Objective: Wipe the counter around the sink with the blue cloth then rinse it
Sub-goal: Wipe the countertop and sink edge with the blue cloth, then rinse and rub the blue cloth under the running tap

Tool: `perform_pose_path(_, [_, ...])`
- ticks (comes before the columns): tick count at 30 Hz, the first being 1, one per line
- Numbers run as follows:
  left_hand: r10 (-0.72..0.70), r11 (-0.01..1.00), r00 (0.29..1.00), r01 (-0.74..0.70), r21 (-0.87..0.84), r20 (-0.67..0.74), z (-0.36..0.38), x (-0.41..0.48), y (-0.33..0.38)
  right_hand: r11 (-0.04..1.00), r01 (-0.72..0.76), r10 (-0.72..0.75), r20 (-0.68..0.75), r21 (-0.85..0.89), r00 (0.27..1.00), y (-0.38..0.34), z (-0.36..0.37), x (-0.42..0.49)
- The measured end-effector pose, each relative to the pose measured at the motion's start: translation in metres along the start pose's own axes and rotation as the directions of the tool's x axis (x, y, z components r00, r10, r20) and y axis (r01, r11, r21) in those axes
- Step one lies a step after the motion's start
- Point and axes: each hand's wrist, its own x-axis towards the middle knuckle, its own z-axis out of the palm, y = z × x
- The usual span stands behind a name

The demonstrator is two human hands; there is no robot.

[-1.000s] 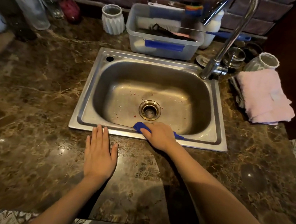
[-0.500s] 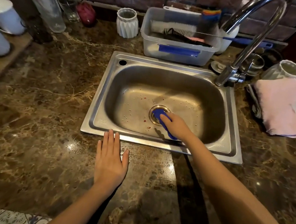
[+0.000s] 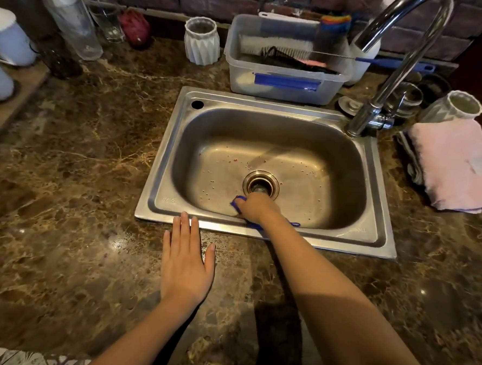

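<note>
My right hand [image 3: 256, 208] reaches down into the steel sink [image 3: 162, 160], closed over the blue cloth [image 3: 237, 202], just in front of the drain [image 3: 261, 183]. Only small edges of the cloth show, at the fingers and at the wrist. The hand presses the cloth against the basin's near wall. Small red and pale crumbs dot the basin floor. My left hand [image 3: 185, 263] lies flat, fingers together, on the brown marble counter [image 3: 63, 199], its fingertips at the sink's front rim. The curved chrome tap [image 3: 381, 78] rises at the sink's back right corner; no water runs.
Behind the sink stands a clear plastic tub [image 3: 283, 66] holding brushes, with a white ribbed cup [image 3: 202, 40] to its left. A folded pink towel [image 3: 455, 164] and another white cup [image 3: 453, 106] lie right of the tap. Bottles, a glass and white mugs crowd the far left.
My right hand went with the cloth from the sink's front rim down to the drain, then drew back toward the near wall. The left hand stayed flat on the counter.
</note>
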Motion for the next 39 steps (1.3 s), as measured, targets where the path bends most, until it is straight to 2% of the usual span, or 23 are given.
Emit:
perform_pose_path(2, [0.018,1.000,1.000,-0.018,-0.002,0.008,0.000,0.001,-0.002,0.964,-0.006,0.051,-0.163,0.265,0.985,0.016,-0.011,-0.011])
perform_pose_path(3, [0.025,1.000,1.000,-0.025,-0.011,0.010,0.001,0.001,-0.003,0.891,0.010,0.101,-0.221,0.455,0.970,0.023,-0.018,-0.019])
perform_pose_path(5, [0.032,0.997,0.999,-0.031,-0.072,0.014,-0.001,-0.001,-0.004,0.598,0.016,0.250,-0.206,0.801,0.946,0.035,-0.036,-0.036])
perform_pose_path(6, [0.027,0.992,1.000,-0.025,-0.123,0.016,-0.004,0.000,-0.004,0.435,0.024,0.289,-0.165,0.900,0.943,0.040,-0.044,-0.043])
perform_pose_path(8, [0.015,0.964,0.999,-0.002,-0.265,0.047,-0.015,0.003,0.003,0.168,0.079,0.283,-0.124,0.983,0.951,0.047,-0.057,-0.058])
perform_pose_path(10, [0.046,0.912,0.998,-0.022,-0.410,0.050,-0.031,0.010,0.018,-0.015,0.131,0.230,-0.124,0.991,0.965,0.049,-0.068,-0.074])
perform_pose_path(12, [0.095,0.825,0.994,-0.049,-0.562,0.052,-0.050,0.024,0.040,-0.130,0.163,0.177,-0.139,0.978,0.974,0.049,-0.079,-0.087])
perform_pose_path(14, [0.124,0.666,0.976,0.051,-0.744,0.178,-0.068,0.048,0.067,-0.168,0.190,0.143,-0.167,0.967,0.976,0.049,-0.091,-0.098])
perform_pose_path(16, [0.208,0.400,0.899,0.283,-0.872,0.387,-0.087,0.071,0.096,-0.125,0.222,0.121,-0.207,0.967,0.971,0.051,-0.104,-0.100])
perform_pose_path(18, [0.373,0.091,0.777,0.513,-0.853,0.507,-0.097,0.088,0.122,-0.039,0.255,0.102,-0.250,0.966,0.963,0.055,-0.116,-0.101])
perform_pose_path(19, [0.439,-0.021,0.732,0.588,-0.808,0.521,-0.099,0.095,0.134,0.022,0.278,0.105,-0.279,0.960,0.954,0.058,-0.122,-0.099])
perform_pose_path(21, [0.494,-0.151,0.697,0.658,-0.738,0.521,-0.100,0.104,0.152,0.238,0.336,0.117,-0.370,0.911,0.922,0.066,-0.134,-0.094])
perform_pose_path(23, [0.476,-0.174,0.702,0.665,-0.726,0.529,-0.094,0.114,0.167,0.449,0.375,0.139,-0.478,0.811,0.867,0.077,-0.146,-0.089])
perform_pose_path(26, [0.398,-0.149,0.726,0.654,-0.742,0.560,-0.085,0.132,0.187,0.665,0.384,0.103,-0.588,0.641,0.802,0.101,-0.162,-0.076])
perform_pose_path(28, [0.288,-0.117,0.787,0.594,-0.796,0.545,-0.080,0.147,0.198,0.755,0.360,0.072,-0.616,0.547,0.784,0.118,-0.171,-0.064])
perform_pose_path(30, [0.210,-0.083,0.845,0.517,-0.852,0.492,-0.078,0.161,0.206,0.761,0.341,0.087,-0.608,0.551,0.789,0.134,-0.178,-0.048])
perform_pose_path(32, [0.184,-0.077,0.871,0.475,-0.877,0.456,-0.077,0.172,0.211,0.728,0.319,0.085,-0.541,0.607,0.837,0.145,-0.185,-0.031])
perform_pose_path(35, [0.124,-0.048,0.887,0.453,-0.890,0.445,-0.076,0.186,0.217,0.675,0.237,0.045,-0.359,0.699,0.932,0.161,-0.187,-0.008])
perform_pose_path(37, [0.099,-0.037,0.892,0.447,-0.894,0.442,-0.075,0.193,0.222,0.674,0.166,0.028,-0.249,0.720,0.968,0.169,-0.185,0.004])
perform_pose_path(39, [0.099,-0.082,0.883,0.467,-0.880,0.459,-0.073,0.196,0.225,0.705,0.150,0.060,-0.269,0.693,0.961,0.177,-0.184,0.013])
